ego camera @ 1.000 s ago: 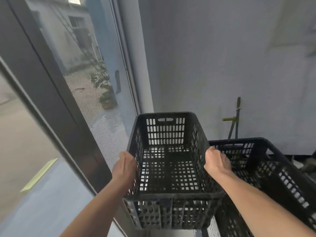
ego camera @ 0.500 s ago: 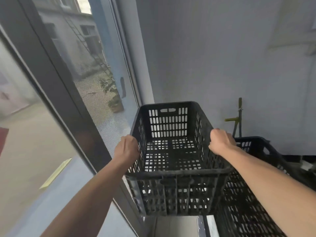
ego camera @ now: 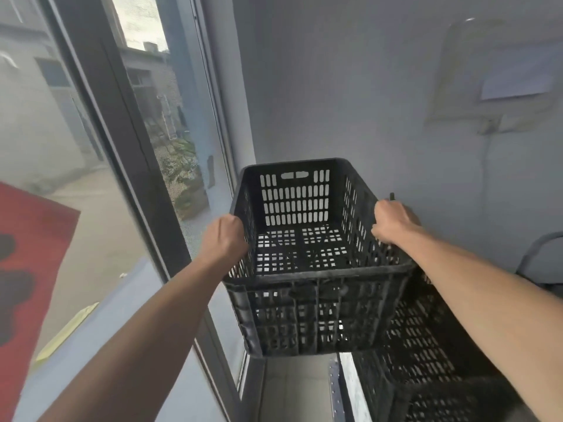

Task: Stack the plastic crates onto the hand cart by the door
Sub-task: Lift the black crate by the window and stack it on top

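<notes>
Writing: a pale sheet of paper (ego camera: pixel 517 83) is fixed on the far wall (ego camera: pixel 350 86); anything on it is too blurred to read.
Held crate: a black slotted plastic crate (ego camera: pixel 316 274) is up in the air, open side up, in the corner between the glass door (ego camera: pixel 91 184) on the left and the wall.
Direction: its long axis runs from near to far; the handle slot is in the far end wall, and the near end faces the camera.
Left hand: the left hand (ego camera: pixel 224 239) grips the left long rim, fingers curled over the edge.
Right hand: the right hand (ego camera: pixel 393 222) grips the right long rim the same way, knuckles up.
Crate count: two; the second black crate (ego camera: pixel 426 354) sits lower on the right, partly under the held one's right side.
Below: a pale metal strip (ego camera: pixel 333 388) is beside the second crate, perhaps the cart's edge.
Outside: a red mat (ego camera: pixel 27 254) on the left and green plants (ego camera: pixel 182 172) beyond the glass.
</notes>
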### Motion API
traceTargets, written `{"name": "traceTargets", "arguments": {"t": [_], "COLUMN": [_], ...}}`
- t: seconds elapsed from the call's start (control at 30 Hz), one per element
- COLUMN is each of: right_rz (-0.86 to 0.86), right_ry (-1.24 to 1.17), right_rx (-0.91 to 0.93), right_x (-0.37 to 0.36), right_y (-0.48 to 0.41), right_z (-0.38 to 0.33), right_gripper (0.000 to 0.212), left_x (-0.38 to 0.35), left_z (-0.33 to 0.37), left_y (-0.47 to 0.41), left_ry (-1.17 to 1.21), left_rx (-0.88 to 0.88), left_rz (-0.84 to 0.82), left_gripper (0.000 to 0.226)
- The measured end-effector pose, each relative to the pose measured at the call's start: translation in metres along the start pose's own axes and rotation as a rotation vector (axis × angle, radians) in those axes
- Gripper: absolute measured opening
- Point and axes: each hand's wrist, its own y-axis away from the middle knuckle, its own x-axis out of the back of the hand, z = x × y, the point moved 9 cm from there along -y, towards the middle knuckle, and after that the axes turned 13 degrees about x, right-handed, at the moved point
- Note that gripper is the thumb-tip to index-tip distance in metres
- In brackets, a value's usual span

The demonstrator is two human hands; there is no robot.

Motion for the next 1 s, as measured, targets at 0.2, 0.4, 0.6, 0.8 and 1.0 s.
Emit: {"name": "traceTargets", "arguments": {"t": [0.2,0.4,0.6,0.8,1.0], "right_rz": [0.028,0.04,0.034,0.022,-0.008], "right_ry": [0.044,0.109,0.133,0.098,0.074], "right_rx": [-0.045,-0.07,-0.082,-0.078,-0.034], "right_x": [0.029,0.046,0.06,0.06,0.066], "right_y": [0.04,0.071,0.082,0.078,0.074], "right_z": [0.014,0.051,0.102,0.17,0.24], "right_gripper": [0.028,0.024,0.02,0.024,0.016], "left_x": [0.018,0.011,-0.008,-0.014,-0.026], "left_z": [0.012,0.043,0.083,0.141,0.208], "left_y": [0.026,0.06,0.088,0.119,0.15], "left_ry": [0.045,0.084,0.07,0.05,-0.004], "left_rx": [-0.026,-0.086,-0.085,-0.081,-0.052], "left_rz": [0.02,-0.018,-0.055,-0.036,-0.015], "left_gripper": [0.012,0.014,0.015,0.016,0.012]}}
